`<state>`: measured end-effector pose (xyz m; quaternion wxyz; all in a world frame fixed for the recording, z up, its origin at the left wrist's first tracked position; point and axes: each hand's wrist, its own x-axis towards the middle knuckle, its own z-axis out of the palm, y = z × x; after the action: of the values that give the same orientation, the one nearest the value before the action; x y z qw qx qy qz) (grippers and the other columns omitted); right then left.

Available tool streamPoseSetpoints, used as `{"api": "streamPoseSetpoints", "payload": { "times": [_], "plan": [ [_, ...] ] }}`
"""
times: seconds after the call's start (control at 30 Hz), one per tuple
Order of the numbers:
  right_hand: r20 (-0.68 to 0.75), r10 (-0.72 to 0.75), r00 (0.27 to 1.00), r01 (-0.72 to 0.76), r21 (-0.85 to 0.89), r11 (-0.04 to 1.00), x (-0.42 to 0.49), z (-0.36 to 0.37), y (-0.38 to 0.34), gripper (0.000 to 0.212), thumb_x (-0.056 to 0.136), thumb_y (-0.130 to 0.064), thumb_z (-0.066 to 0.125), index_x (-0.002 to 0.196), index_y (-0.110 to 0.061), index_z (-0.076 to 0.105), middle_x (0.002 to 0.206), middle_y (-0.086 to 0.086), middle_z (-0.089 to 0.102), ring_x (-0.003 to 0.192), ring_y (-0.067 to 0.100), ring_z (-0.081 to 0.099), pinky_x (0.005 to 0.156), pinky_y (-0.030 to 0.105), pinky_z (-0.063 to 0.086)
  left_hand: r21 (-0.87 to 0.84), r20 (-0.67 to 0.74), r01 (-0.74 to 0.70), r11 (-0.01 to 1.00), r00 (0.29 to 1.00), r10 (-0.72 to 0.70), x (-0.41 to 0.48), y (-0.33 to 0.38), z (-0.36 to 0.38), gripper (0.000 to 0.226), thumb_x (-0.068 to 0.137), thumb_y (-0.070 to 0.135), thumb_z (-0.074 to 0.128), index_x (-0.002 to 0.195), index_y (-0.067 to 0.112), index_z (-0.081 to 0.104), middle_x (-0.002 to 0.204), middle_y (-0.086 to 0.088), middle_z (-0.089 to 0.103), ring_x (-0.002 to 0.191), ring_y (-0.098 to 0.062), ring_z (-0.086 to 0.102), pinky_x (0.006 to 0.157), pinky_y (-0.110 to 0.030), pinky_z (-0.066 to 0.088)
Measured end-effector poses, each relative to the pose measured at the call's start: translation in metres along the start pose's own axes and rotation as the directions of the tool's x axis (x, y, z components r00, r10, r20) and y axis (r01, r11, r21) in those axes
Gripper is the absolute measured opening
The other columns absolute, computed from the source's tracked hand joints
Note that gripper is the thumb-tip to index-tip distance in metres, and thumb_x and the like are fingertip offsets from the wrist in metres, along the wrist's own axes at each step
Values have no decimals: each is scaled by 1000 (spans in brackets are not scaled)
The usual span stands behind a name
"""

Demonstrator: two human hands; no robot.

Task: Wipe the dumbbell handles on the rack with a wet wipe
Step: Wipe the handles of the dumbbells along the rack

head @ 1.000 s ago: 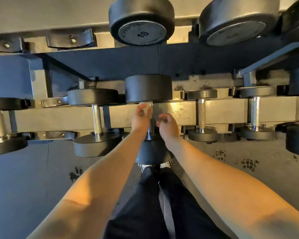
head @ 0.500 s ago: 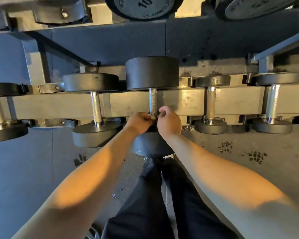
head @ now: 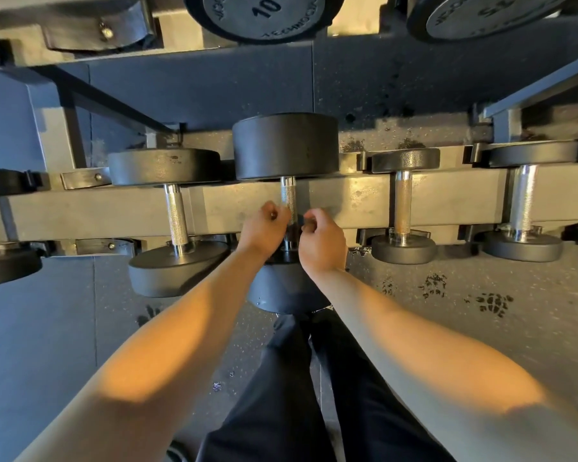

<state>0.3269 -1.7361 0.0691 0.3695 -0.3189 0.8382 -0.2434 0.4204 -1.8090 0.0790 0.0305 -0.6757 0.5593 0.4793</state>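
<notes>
Both hands sit low on the knurled chrome handle [head: 288, 198] of the big black rubber-headed dumbbell [head: 285, 146], centre of the grey steel rack rail [head: 114, 211]. L hand [head: 264, 226] and R hand [head: 322, 240] flank it, fingers curled. Wipe not visible; can't tell if either hand holds it. Vs 1 s ago: L hand was near the top, then dropped beside the R at the bottom end, now slightly up again. Judgement: stroking along the shaft, mid-wipe on this handle. Neighbour chrome handle [head: 402, 203] untouched.

Speckled rubber floor [head: 481, 328] is seen marked by dark shoe prints [head: 493, 303] | black trousers [head: 314, 395] are pictured at bottom centre | a blue-grey wall panel [head: 197, 91] is shown behind.
</notes>
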Motion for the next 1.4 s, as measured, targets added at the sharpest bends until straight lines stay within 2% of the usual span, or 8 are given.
{"api": "streamPoseSetpoints", "payload": {
  "times": [0.2,0.37,0.5,0.63,0.9,1.13,1.23,1.4],
  "plan": [
    [-18,-12,1000,12,7,1000,-1,1,-1,23,98,-10,48,112,-16,66,105,7,72,97,31,66,80,36,49,316,319,-89,945,948,-17,-7,-11,-10,15,96,31,57,84,23,59,86,-2,67,86,-22,65,67,-32,48],
    [-35,-27,999,28,52,998,-2,3,-1,11,95,-18,55,97,-20,65,93,-1,72,86,25,66,74,38,54,578,201,-197,792,975,96,-21,8,-2,22,100,20,47,108,12,66,107,-13,70,98,-34,63,72,-31,39],
    [73,-18,997,6,158,987,-1,-4,-3,14,92,-34,62,101,-28,54,96,-11,65,87,16,62,74,35,50,296,-87,-133,946,982,166,-38,2,10,23,98,14,48,111,14,67,99,-13,72,86,-33,65,67,-35,44],
    [211,-69,975,3,296,955,12,-9,-17,17,93,-28,68,105,-32,57,101,-12,67,96,8,65,79,31,54,0,-151,-239,971,960,236,-42,1,10,38,95,4,51,127,22,57,91,3,70,68,-5,60,57,-19,44],
    [-164,199,966,-125,375,918,41,24,-49,14,96,-15,64,106,-11,74,103,6,72,97,20,66,81,26,51,-95,-210,-153,984,969,130,-40,-3,10,57,98,17,55,148,36,35,116,14,68,89,-13,67,68,-29,48],
    [63,157,986,-167,217,962,42,33,-50,40,102,-40,53,131,-13,59,124,8,65,115,24,62,96,34,51,-68,-189,-135,988,975,121,-37,-5,9,61,100,19,55,155,34,35,122,11,69,98,-5,62,60,0,39],
    [301,301,905,-419,504,755,51,24,-48,21,98,-42,58,100,-23,65,101,5,70,99,27,68,91,42,56,-70,-196,-129,989,974,113,-36,-3,9,55,103,12,44,154,30,39,132,9,66,106,-4,60,65,5,36],
    [567,385,729,-680,534,503,52,4,-40,42,103,-43,47,116,-12,71,114,14,72,93,23,69,70,31,55,-73,-207,-121,990,973,104,-39,1,7,53,101,9,46,150,32,45,129,9,68,96,1,54,64,6,34]
  ]
}}
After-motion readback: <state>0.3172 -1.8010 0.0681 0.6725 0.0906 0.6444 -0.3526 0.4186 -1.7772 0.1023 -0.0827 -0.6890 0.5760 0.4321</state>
